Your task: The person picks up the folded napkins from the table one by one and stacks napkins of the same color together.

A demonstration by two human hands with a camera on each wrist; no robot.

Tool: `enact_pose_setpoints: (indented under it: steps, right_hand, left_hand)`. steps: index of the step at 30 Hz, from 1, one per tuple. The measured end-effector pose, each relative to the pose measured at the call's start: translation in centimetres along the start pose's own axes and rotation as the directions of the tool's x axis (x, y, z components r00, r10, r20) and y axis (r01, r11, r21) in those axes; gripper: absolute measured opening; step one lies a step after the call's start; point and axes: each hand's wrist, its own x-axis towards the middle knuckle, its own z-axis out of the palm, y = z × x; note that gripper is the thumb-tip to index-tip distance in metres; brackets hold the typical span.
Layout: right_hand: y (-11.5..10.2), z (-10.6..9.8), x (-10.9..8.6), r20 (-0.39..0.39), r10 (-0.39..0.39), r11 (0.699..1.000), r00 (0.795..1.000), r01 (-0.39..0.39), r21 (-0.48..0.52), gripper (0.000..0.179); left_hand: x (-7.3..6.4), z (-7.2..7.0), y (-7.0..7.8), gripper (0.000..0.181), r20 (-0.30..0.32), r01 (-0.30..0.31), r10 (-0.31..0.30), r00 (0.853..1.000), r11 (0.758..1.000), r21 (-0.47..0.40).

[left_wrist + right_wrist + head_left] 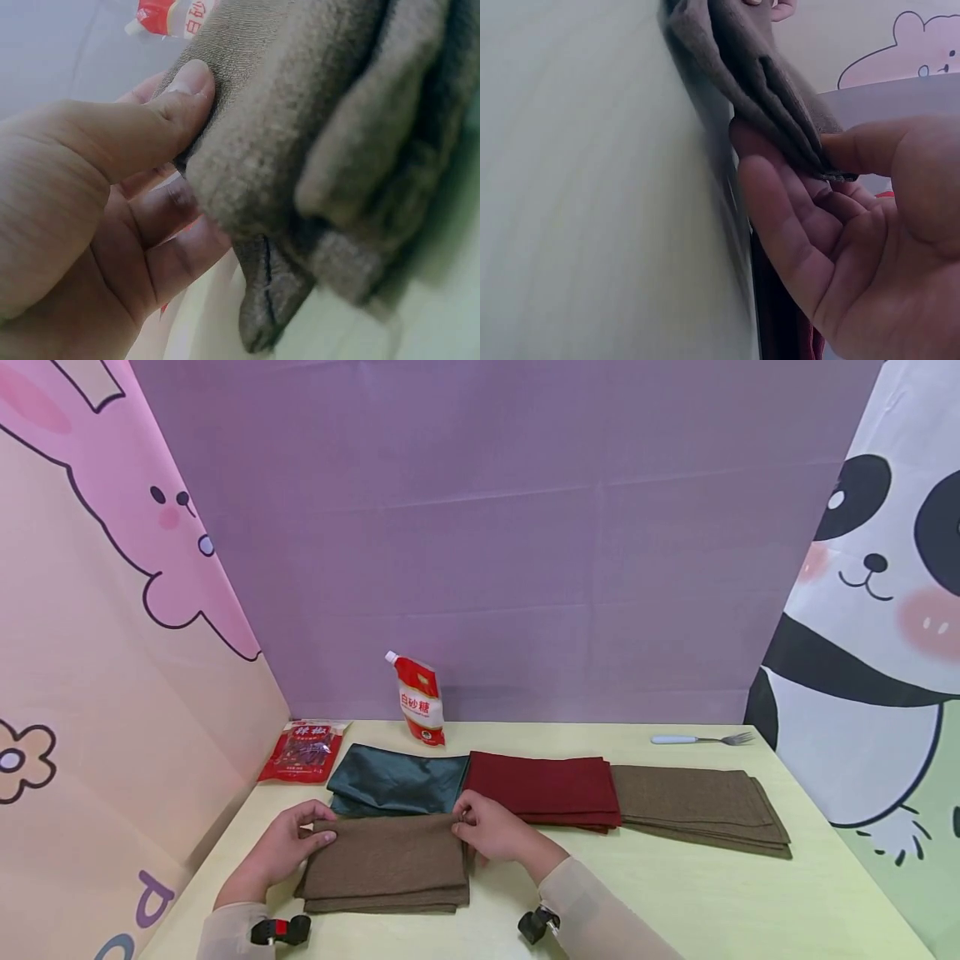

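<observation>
A folded brown cloth (386,860) is held at its two far corners, close over the near left part of the table. My left hand (288,845) pinches the far left corner, thumb on top and fingers beneath, as the left wrist view also shows with the cloth's folded layers (262,135). At the far right corner my right hand (495,828) pinches the cloth between thumb and fingers; its stacked edges (765,90) show in the right wrist view. Just beyond the held cloth lies a folded dark teal cloth (397,777), its near edge partly hidden.
To the right lie a folded dark red cloth (543,785) and another folded brown cloth (697,802), edges overlapping. A red packet (303,752) sits at the back left, a red-and-white pouch (420,702) stands at the back, and a fork (701,739) lies back right.
</observation>
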Motion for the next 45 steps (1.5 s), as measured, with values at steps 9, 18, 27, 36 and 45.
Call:
enact_pose_setpoints:
  steps: [9,18,27,36,45]
  right_hand:
    - [-0.2,-0.2,0.0,0.032,-0.045,0.994,0.998,0.042,0.104,0.048]
    - [-0.2,-0.6,0.2,0.009,-0.057,0.997,0.998,0.057,0.046,0.047]
    - [-0.1,-1.4,0.1,0.003,-0.017,1.0,1.0,0.017,-0.006,0.038]
    - [0.0,-2.1,0.0,-0.019,-0.057,0.998,0.998,0.057,-0.003,0.027]
    - [0.1,-2.5,-0.3,-0.018,-0.07,0.997,0.997,0.07,0.024,0.022]
  left_hand:
    - [-0.1,0.1,0.5,0.021,-0.018,0.01,-0.01,1.0,1.0,0.024]
    - [-0.4,-0.2,0.1,0.042,0.103,-0.003,0.016,0.995,0.992,-0.128]
    - [-0.4,-0.4,-0.5,0.048,0.165,0.022,0.0,0.986,0.991,-0.13]
    - [-0.4,-0.5,0.3,0.039,0.15,-0.016,0.036,0.988,0.991,-0.135]
    - [-0.4,-0.4,0.3,0.035,0.117,-0.03,0.055,0.992,0.977,-0.209]
